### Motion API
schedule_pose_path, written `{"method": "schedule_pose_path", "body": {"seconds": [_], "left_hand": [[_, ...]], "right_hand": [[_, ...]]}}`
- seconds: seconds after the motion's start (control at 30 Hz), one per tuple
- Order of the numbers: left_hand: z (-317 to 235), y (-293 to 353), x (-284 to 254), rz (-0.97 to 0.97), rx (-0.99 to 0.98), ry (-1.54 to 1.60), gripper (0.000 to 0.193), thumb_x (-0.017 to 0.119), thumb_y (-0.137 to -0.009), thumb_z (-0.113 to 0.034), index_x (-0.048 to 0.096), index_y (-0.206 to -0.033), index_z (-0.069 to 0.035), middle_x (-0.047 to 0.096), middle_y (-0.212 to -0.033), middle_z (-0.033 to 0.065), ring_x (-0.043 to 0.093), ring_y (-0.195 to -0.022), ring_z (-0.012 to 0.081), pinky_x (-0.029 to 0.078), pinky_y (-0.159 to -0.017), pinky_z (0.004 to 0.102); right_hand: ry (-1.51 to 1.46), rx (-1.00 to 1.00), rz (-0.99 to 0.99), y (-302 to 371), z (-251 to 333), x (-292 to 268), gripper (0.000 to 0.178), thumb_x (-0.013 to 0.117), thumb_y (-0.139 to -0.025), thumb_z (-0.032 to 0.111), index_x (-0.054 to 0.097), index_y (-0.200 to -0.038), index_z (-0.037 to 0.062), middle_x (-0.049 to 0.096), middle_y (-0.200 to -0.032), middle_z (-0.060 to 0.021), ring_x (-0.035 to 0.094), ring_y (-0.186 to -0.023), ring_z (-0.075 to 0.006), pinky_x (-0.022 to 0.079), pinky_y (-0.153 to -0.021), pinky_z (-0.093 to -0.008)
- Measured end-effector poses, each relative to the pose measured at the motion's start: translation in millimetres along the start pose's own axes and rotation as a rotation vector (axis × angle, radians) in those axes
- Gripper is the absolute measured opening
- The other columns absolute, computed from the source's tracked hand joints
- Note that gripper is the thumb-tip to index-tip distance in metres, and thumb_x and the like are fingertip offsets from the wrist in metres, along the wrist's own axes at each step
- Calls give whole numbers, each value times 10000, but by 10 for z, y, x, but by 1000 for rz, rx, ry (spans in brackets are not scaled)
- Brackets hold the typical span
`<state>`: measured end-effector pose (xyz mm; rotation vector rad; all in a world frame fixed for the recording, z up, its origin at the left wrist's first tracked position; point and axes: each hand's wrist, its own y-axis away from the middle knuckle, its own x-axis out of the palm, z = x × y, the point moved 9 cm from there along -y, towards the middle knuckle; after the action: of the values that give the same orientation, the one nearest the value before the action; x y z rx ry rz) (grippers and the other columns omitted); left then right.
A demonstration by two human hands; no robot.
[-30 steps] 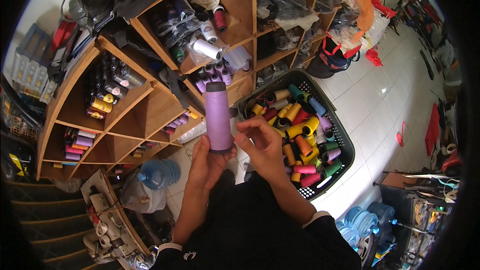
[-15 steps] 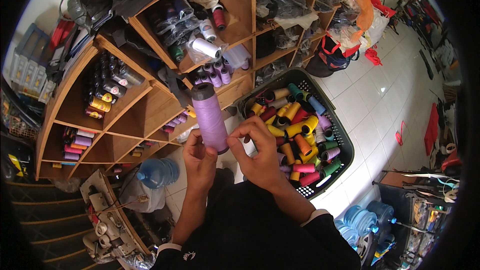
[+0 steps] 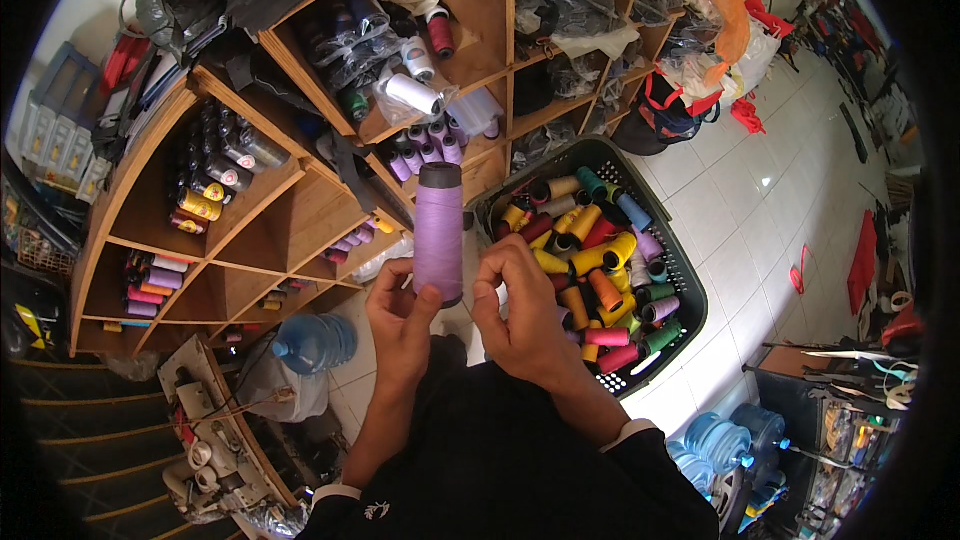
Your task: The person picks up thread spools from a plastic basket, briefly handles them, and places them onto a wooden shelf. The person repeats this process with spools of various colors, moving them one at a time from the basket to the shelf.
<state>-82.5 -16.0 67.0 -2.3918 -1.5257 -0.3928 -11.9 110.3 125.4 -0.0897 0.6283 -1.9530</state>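
Note:
A purple thread spool (image 3: 438,230) with a dark core stands nearly upright, its lower end gripped by my left hand (image 3: 400,322), thumb across the base. Just right of it, apart from the spool, my right hand (image 3: 520,310) is closed with thumb and fingertips pinched together. Whatever it pinches, if anything, is too fine to make out. Beside my right hand, a dark green plastic basket (image 3: 690,265) on the floor holds many spools in yellow, red, orange, green and purple. More purple spools (image 3: 428,147) are in a shelf compartment beyond the held one.
A wooden shelf unit (image 3: 290,180) spans the left and far side, with spools and plastic-wrapped bundles in its compartments. A blue water bottle (image 3: 316,345) lies at left near a sewing machine (image 3: 215,450). More water bottles (image 3: 722,440) are at lower right. Bags (image 3: 690,90) sit far right.
The spool has tilted more upright and its top has shifted right. My right hand has drawn slightly away from the spool's base, its fingers curled tighter.

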Motion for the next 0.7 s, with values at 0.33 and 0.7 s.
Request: {"method": "schedule_pose_path", "body": {"seconds": [0.33, 0.7], "left_hand": [[-17, 27, -43, -37, 2, -45, 277, 675, -869, -141, 524, -1039, 16, 600, -991, 79, 581, -864, 113, 481, -737, 245], [66, 15, 132, 95, -166, 239, 442, 618, -908, -263, 490, -1191, 51, 597, -1076, 129, 616, -934, 182, 504, -837, 316]], "right_hand": [[-183, 153, 13, -1, -162, 54, 58, 515, -831, 5, 458, -832, -3, 446, -791, -104, 458, -712, -214, 385, -664, -309], [-391, 285, 38, 48, -405, 110, 208, 636, -855, 107, 548, -1005, -6, 544, -960, -74, 534, -891, -164, 439, -768, -292]]}}
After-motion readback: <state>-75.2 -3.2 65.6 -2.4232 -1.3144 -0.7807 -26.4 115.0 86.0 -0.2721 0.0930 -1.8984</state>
